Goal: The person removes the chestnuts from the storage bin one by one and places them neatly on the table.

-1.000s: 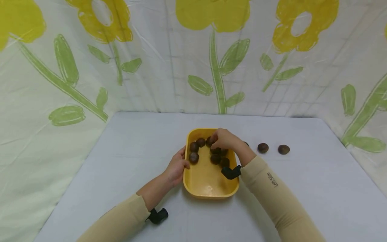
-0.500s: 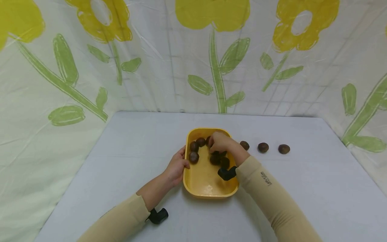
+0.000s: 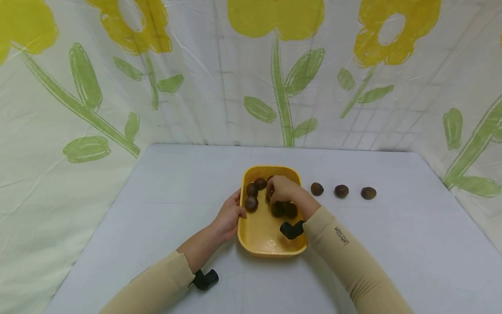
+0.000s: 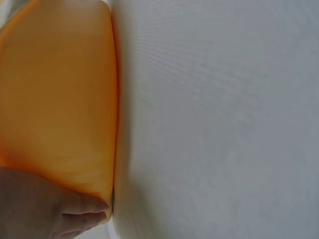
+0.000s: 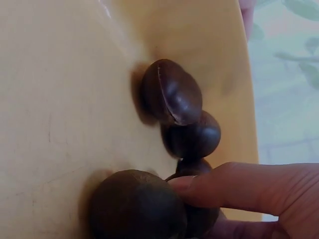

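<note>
A yellow plastic basin (image 3: 266, 237) sits on the table in the head view. My left hand (image 3: 228, 218) grips its left side, thumb over the rim and fingers along the outer wall, which also shows in the left wrist view. Several dark brown chestnuts (image 3: 251, 203) lie in the basin's far half. My right hand (image 3: 287, 190) reaches in over them and pinches one chestnut (image 5: 199, 219) with thumb and fingers. In the right wrist view a larger-looking chestnut (image 5: 137, 205) is close beside the thumb, and a glossy one with a seam (image 5: 172, 92) lies near the wall.
Three chestnuts lie in a row on the white table right of the basin: one close to it (image 3: 317, 189), a middle chestnut (image 3: 341, 191) and a far one (image 3: 368, 193). A flower-printed curtain (image 3: 188, 109) hangs behind the table's back edge.
My right hand has moved left and slightly nearer within the basin, uncovering the closest chestnut on the table. The left hand and the basin have stayed put.
</note>
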Demonstrator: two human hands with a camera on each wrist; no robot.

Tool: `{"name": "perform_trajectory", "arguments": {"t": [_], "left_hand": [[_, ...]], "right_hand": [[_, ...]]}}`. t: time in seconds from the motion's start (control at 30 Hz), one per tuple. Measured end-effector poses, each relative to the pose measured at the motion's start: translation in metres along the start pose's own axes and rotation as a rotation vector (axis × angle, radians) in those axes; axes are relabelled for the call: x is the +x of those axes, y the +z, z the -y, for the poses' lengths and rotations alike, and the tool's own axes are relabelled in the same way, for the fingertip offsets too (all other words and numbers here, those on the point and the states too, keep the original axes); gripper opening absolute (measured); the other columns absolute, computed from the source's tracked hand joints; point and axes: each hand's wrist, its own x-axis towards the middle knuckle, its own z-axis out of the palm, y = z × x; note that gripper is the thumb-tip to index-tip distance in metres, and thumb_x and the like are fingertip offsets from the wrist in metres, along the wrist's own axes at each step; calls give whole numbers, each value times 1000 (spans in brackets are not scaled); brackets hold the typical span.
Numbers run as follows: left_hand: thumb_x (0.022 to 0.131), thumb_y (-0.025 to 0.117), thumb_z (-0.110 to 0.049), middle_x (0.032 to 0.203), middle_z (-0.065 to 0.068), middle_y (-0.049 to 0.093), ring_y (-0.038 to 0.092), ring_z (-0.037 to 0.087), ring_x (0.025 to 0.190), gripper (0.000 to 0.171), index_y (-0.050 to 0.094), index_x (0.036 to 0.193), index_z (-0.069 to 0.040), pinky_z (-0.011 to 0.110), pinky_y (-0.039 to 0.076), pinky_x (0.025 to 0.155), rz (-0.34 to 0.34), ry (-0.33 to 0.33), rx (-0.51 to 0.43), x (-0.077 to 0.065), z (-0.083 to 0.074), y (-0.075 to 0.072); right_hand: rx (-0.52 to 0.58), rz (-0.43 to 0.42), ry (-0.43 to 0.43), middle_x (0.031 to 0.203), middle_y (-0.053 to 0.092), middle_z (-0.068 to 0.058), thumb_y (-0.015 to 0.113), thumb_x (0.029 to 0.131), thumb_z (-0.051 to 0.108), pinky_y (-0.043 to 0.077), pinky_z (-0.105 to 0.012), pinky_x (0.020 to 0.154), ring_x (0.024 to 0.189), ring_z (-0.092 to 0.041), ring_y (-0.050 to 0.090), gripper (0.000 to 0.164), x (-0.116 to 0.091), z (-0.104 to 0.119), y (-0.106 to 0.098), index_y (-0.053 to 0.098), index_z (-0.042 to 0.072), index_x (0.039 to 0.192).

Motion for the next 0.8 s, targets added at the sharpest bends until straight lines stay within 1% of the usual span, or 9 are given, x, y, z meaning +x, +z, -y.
{"name": "perform_trajectory", "arguments": {"t": [0.13,0.27,0.4,0.53,0.6,0.7,0.8], "left_hand": [[69,30,20,155,11,19,24,26,141,86,12,149,-5,40,23,114,10,5,-2,0,0,0],[69,30,20,155,11,19,24,26,141,86,12,149,-5,40,23,114,20,9,-8,0,1,-2],[69,30,20,155,12,19,23,27,141,86,11,149,-5,41,23,114,34,16,-11,1,1,-2],[69,31,20,155,13,19,24,28,141,85,12,149,-4,41,23,114,29,20,6,1,1,-2],[69,31,20,155,13,20,24,28,141,85,13,149,-4,41,23,113,27,23,9,1,1,-2],[68,31,20,155,12,20,24,27,141,86,13,149,-3,41,24,113,30,28,7,0,1,-2],[68,32,21,154,11,21,25,27,140,87,14,149,-4,40,25,113,22,25,7,0,1,-1]], "right_hand": [[31,-31,-37,92,65,-8,71,72,8,46,-26,62,73,-18,54,21,1,-4,1,67,6,92],[95,-56,-73,88,65,-9,71,69,10,45,-26,57,68,-19,53,22,0,-8,1,67,6,90],[146,-70,-68,89,65,-9,72,69,12,46,-25,57,69,-18,53,25,-3,-11,-1,66,5,93],[184,-75,-63,89,66,-8,72,73,14,48,-27,59,69,-17,55,23,-8,-14,-5,67,6,94],[198,-89,-68,91,67,-8,71,75,15,49,-29,65,74,-18,57,23,-11,-15,-9,67,7,96],[224,-113,-77,100,67,-9,71,77,17,50,-34,77,89,-22,60,26,-16,-17,-16,67,6,101],[258,-126,-62,109,65,-12,70,79,18,49,-39,86,102,-27,58,31,-22,-22,-24,66,4,107]]}}
